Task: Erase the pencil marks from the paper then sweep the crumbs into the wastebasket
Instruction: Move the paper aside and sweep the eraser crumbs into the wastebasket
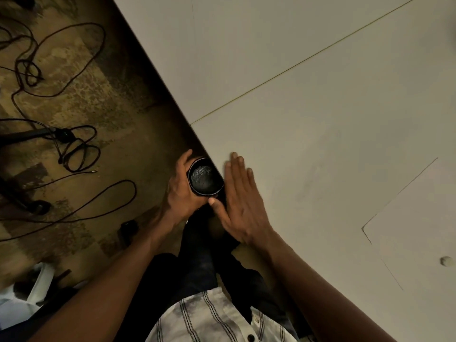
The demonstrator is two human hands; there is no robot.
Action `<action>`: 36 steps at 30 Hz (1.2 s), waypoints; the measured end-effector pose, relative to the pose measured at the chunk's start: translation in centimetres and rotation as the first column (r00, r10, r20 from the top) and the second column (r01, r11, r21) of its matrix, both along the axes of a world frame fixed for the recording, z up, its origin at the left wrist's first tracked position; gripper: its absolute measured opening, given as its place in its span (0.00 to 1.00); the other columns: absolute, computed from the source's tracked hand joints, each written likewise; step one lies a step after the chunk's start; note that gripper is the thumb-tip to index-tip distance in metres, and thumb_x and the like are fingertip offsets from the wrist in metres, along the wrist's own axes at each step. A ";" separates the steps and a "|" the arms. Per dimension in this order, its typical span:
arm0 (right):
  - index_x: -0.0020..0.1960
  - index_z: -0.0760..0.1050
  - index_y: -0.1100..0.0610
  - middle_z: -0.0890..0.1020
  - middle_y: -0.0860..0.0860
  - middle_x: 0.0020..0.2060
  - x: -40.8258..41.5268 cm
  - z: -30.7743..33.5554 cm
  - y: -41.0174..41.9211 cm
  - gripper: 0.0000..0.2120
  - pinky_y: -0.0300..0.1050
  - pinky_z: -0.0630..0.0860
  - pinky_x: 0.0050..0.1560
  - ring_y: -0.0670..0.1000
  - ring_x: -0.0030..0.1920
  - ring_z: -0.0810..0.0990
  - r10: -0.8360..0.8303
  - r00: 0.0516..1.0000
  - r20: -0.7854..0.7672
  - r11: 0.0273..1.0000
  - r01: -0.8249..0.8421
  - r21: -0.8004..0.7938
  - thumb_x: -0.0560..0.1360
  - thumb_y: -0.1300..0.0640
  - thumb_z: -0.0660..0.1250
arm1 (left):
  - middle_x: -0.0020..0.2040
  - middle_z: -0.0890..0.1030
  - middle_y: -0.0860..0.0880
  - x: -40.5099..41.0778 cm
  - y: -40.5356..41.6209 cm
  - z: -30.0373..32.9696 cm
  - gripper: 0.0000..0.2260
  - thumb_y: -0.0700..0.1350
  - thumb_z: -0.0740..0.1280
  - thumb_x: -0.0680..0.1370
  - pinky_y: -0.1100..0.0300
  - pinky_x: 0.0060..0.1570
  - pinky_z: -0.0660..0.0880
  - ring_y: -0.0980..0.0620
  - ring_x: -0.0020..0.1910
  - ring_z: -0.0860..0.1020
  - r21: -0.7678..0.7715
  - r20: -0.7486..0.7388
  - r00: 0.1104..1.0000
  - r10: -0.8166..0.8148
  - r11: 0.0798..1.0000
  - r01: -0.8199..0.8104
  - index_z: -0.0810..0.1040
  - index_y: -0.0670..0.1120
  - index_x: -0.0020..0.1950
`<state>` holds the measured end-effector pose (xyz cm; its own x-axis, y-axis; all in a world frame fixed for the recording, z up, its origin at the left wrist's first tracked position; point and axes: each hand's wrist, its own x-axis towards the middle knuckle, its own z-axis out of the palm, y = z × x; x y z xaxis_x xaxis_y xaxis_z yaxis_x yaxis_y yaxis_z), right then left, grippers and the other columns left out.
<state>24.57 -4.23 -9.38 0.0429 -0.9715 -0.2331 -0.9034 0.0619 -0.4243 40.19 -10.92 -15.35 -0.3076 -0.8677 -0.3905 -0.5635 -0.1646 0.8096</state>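
Wastebasket (206, 177): a small, round, dark container seen from above, held just below the table edge, its rim touching or almost touching that edge; a crinkled, shiny liner or contents are seen inside, too dim to be told apart.
Writing: no label or brand can be read on the wastebasket; a small tag on the shirt carries marks too small to be read.
Left hand (183, 193): wrapped around the wastebasket's outer wall, fingers curled on its far side, thumb toward the table.
Right hand (243, 201): laid flat and open on the table at its edge, fingers together and extended, thumb tip just beside the wastebasket's rim; nothing is gripped.
Crumbs: none can be made out at this size and light.
Paper (417, 218): a pale sheet lying on the table to the right, well apart from the hands; only its thin edges are seen.
Eraser (445, 260): a small, pale, rounded lump resting on the paper near the right border; its identity is uncertain.
Table (296, 82): a light surface crossed by a thin seam.
Floor (98, 95): mottled brown, strewn with black cables (61, 149).
Clothing: a striped, buttoned shirt (209, 317) and dark trousers are seen below.
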 end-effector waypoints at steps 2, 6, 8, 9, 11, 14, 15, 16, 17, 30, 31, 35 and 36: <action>0.77 0.49 0.66 0.47 0.61 0.77 1.5 0.0 -0.4 0.36 0.56 0.47 0.76 0.57 0.78 0.43 0.073 0.997 0.019 0.997 -0.073 -0.021 0.80 0.45 0.58 | 0.71 0.75 0.45 -0.1 -0.1 0.3 0.54 0.42 0.85 0.63 0.65 0.64 0.68 0.51 0.67 0.74 0.013 -0.006 1.000 -0.002 1.000 0.002 0.57 0.44 0.80; 0.77 0.52 0.67 0.51 0.61 0.77 3.3 -0.6 -0.7 0.31 0.55 0.51 0.76 0.56 0.78 0.46 0.167 0.982 0.088 0.986 -0.165 -0.035 0.81 0.52 0.58 | 0.73 0.72 0.45 0.0 0.2 0.3 0.36 0.39 0.73 0.77 0.80 0.60 0.63 0.48 0.69 0.73 -0.014 -0.013 0.999 0.035 0.999 -0.035 0.57 0.44 0.81; 0.75 0.57 0.67 0.57 0.62 0.76 3.5 -1.1 -0.5 0.28 0.55 0.59 0.74 0.58 0.77 0.52 0.261 0.959 0.109 0.965 -0.255 -0.059 0.79 0.60 0.61 | 0.72 0.73 0.45 0.1 0.2 0.3 0.34 0.39 0.71 0.79 0.69 0.61 0.68 0.46 0.67 0.75 -0.005 0.001 0.998 0.056 0.998 -0.056 0.57 0.47 0.81; 0.74 0.60 0.67 0.61 0.63 0.74 3.4 -1.2 -0.5 0.29 0.55 0.64 0.71 0.59 0.76 0.57 0.278 0.954 0.111 0.960 -0.272 -0.063 0.76 0.63 0.64 | 0.72 0.74 0.43 0.1 0.1 0.4 0.36 0.39 0.72 0.78 0.63 0.62 0.69 0.46 0.66 0.76 0.003 0.010 0.998 0.058 0.998 -0.058 0.57 0.48 0.81; 0.71 0.68 0.67 0.69 0.63 0.70 3.0 -1.2 -0.8 0.30 0.55 0.76 0.61 0.61 0.69 0.70 0.212 0.969 0.127 0.977 -0.206 -0.056 0.70 0.65 0.70 | 0.71 0.75 0.43 0.2 0.0 0.7 0.42 0.42 0.77 0.73 0.59 0.62 0.69 0.43 0.66 0.77 0.030 0.015 0.998 0.062 0.998 -0.062 0.57 0.48 0.81; 0.62 0.76 0.65 0.80 0.63 0.58 3.0 -0.5 -2.1 0.26 0.54 0.81 0.43 0.64 0.50 0.82 0.149 0.982 0.113 0.989 -0.145 -0.043 0.65 0.64 0.75 | 0.71 0.76 0.45 0.8 0.3 1.4 0.54 0.60 0.77 0.59 0.56 0.64 0.71 0.43 0.68 0.76 0.067 0.012 0.998 0.060 0.996 -0.060 0.57 0.50 0.80; 0.57 0.78 0.65 0.82 0.62 0.51 3.1 -0.2 -2.6 0.23 0.53 0.81 0.39 0.64 0.44 0.83 0.154 0.982 0.105 0.987 -0.149 -0.053 0.63 0.64 0.76 | 0.72 0.75 0.45 1.2 0.5 1.4 0.56 0.62 0.76 0.56 0.54 0.65 0.72 0.43 0.68 0.76 0.080 0.003 0.998 0.061 0.995 -0.061 0.56 0.52 0.80; 0.53 0.79 0.65 0.83 0.62 0.45 3.3 0.1 -3.1 0.19 0.52 0.81 0.34 0.63 0.38 0.82 0.163 0.981 0.102 0.986 -0.157 -0.061 0.62 0.64 0.76 | 0.72 0.75 0.45 1.7 0.8 1.5 0.57 0.63 0.75 0.55 0.51 0.66 0.72 0.43 0.69 0.75 0.093 -0.006 0.998 0.067 0.993 -0.066 0.55 0.54 0.80; 0.49 0.78 0.65 0.82 0.61 0.41 3.5 0.5 -3.5 0.17 0.51 0.79 0.32 0.63 0.36 0.81 0.177 0.978 0.107 0.983 -0.170 -0.069 0.62 0.65 0.76 | 0.72 0.75 0.45 2.3 1.1 1.7 0.57 0.63 0.76 0.54 0.50 0.67 0.72 0.44 0.70 0.75 0.105 -0.013 0.997 0.079 0.992 -0.077 0.54 0.57 0.79; 0.61 0.73 0.67 0.74 0.65 0.63 4.0 8.6 1.7 0.19 0.59 0.79 0.47 0.66 0.57 0.77 0.322 0.921 0.221 0.940 -0.283 -0.189 0.72 0.64 0.67 | 0.65 0.77 0.54 4.3 4.9 11.3 0.65 0.60 0.82 0.47 0.74 0.64 0.69 0.71 0.62 0.75 0.060 -0.253 0.963 0.097 0.995 -0.084 0.58 0.45 0.79; 0.62 0.73 0.67 0.73 0.65 0.65 3.5 9.6 2.0 0.19 0.59 0.77 0.55 0.65 0.61 0.75 0.307 0.925 0.224 0.938 -0.255 -0.233 0.72 0.63 0.68 | 0.64 0.78 0.58 3.7 4.9 12.4 0.67 0.64 0.83 0.47 0.78 0.62 0.66 0.74 0.61 0.74 0.037 -0.275 0.959 0.064 0.998 -0.056 0.59 0.44 0.79; 0.55 0.79 0.61 0.81 0.58 0.57 0.5 12.8 3.2 0.16 0.50 0.78 0.54 0.58 0.50 0.82 0.158 0.972 0.172 0.920 -0.082 -0.384 0.67 0.62 0.72 | 0.61 0.78 0.63 0.1 4.3 15.1 0.53 0.53 0.84 0.54 0.81 0.56 0.68 0.79 0.57 0.72 -0.054 -0.253 0.964 -0.076 0.996 0.065 0.64 0.57 0.76; 0.54 0.80 0.60 0.82 0.57 0.56 -0.1 13.1 3.2 0.18 0.49 0.80 0.50 0.57 0.49 0.83 0.108 0.979 0.174 0.917 -0.031 -0.398 0.65 0.62 0.74 | 0.63 0.74 0.67 -0.6 4.1 15.4 0.49 0.50 0.85 0.56 0.83 0.56 0.64 0.83 0.58 0.67 -0.119 -0.191 0.975 -0.118 0.988 0.096 0.66 0.64 0.72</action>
<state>24.51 -0.99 3.69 0.1189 -0.9756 0.1844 -0.8001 -0.2041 -0.5640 39.63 -6.79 0.04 -0.4624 -0.8593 -0.2187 -0.4008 -0.0174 0.9160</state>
